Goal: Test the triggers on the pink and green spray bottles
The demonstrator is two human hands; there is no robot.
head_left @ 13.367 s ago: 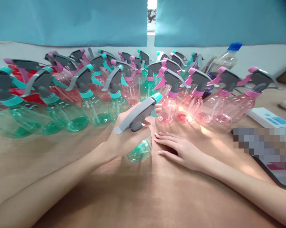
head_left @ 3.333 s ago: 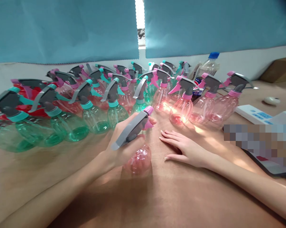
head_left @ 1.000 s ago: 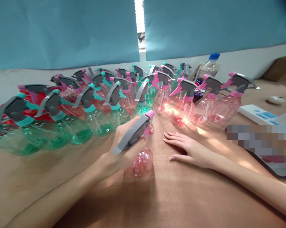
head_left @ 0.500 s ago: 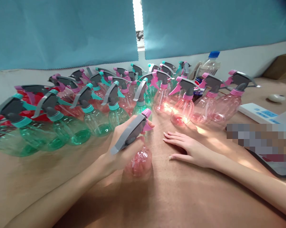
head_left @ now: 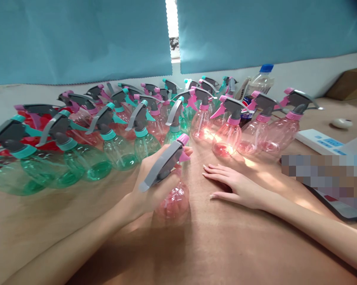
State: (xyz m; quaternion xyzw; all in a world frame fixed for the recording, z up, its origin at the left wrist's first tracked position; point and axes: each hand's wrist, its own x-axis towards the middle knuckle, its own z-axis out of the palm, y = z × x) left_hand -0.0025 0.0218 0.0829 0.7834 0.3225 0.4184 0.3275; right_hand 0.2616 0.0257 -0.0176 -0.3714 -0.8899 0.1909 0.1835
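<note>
At the left, a row of green spray bottles with turquoise collars runs across the table, with something red behind. Next comes the left hand, clamped round the neck of a pink spray bottle, fingers curled at its pink trigger. This bottle is in front of the rows, near the middle of the table. Its long axis is roughly upright, the round body below the fist; whether its base touches the wood I cannot tell. The nozzle points away from the person and to the right, the grey back of the head sloping down toward the wrist. Further right, other pink bottles have their nozzles toward the left. Nearer the person, the right hand lies palm down, fingers slightly apart, holding nothing. At the far right sit a white mouse and a cardboard box.
</note>
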